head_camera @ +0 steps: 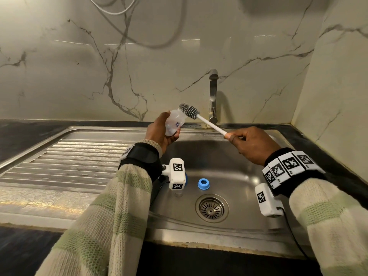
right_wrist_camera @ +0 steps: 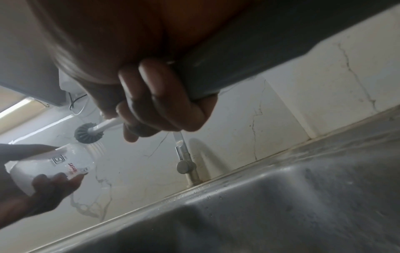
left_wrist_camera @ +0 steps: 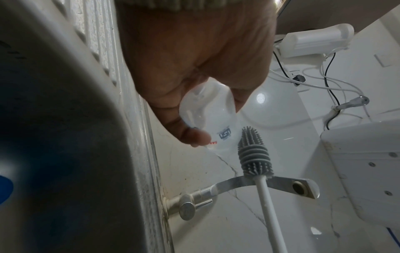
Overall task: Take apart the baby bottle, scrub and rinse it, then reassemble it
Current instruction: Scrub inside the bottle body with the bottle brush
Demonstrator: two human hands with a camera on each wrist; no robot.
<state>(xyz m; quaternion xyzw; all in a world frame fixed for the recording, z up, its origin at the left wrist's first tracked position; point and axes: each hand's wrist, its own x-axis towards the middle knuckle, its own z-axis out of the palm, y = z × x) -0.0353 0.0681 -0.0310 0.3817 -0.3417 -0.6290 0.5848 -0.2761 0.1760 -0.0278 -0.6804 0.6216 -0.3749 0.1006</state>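
Note:
My left hand [head_camera: 162, 132] grips a clear plastic bottle body [head_camera: 175, 122] above the sink, its open neck tilted up and to the right. My right hand [head_camera: 249, 144] holds the white handle of a bottle brush [head_camera: 211, 123]. The grey silicone brush head [head_camera: 188, 110] sits just outside the bottle's mouth, touching or nearly touching the rim. The left wrist view shows the brush head [left_wrist_camera: 253, 154] beside the bottle [left_wrist_camera: 212, 123]; the right wrist view shows the bottle [right_wrist_camera: 52, 164] below the brush head [right_wrist_camera: 86, 135]. A blue screw ring [head_camera: 203, 184] lies on the sink floor.
The steel sink basin [head_camera: 229, 168] has a round drain [head_camera: 211, 208] at its middle. A steel tap [head_camera: 213, 96] stands behind it, with no water seen running. A ribbed draining board [head_camera: 65, 162] lies to the left. Marble wall panels close the back and right.

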